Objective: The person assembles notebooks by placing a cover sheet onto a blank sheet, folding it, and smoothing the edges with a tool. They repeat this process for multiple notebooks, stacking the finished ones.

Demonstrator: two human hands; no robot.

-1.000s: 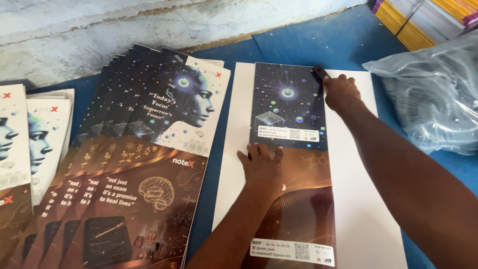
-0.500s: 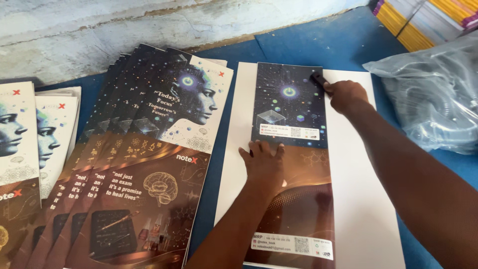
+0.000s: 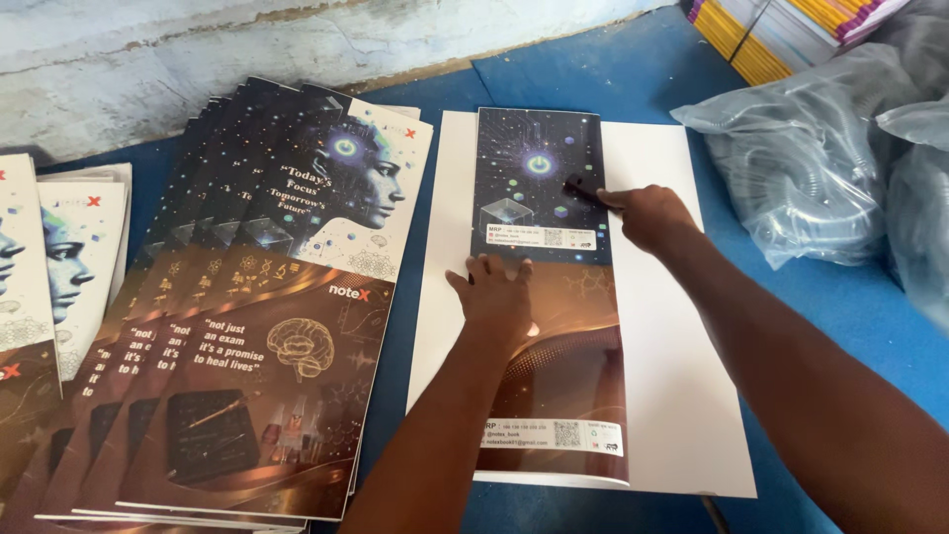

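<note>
Glossy printed card fills the left of the scene: a partly cut-off stack of covers (image 3: 59,287) at the far left edge, then a fanned pile of covers (image 3: 267,326) showing a pale profile head above a brown lower half, all lying flat on the blue surface (image 3: 613,69).

Right of the fan, a plain white sheet (image 3: 672,396) lies flat, and on it, along its left part, rests a folded cover (image 3: 549,297), dark at the far end and brown at the near end. Its long axis runs near to far, tilted only slightly, with the dark starry end pointing away from the person.

The left hand (image 3: 497,297) presses palm-down on the middle of this cover, fingers spread and flat, its grip closed on nothing. The right hand (image 3: 647,213) sits at the cover's far right edge, its grip clamped on a small black tool (image 3: 583,188) whose tip touches the cover.

The cover looks thin, light and slick, stiff along the fold yet easy to crease or slide; I judge it best pinned flat in the middle and lifted by a long edge.

At the far right lie clear plastic bags (image 3: 820,168), and a stack of coloured-edged books (image 3: 781,30) at the top.
</note>
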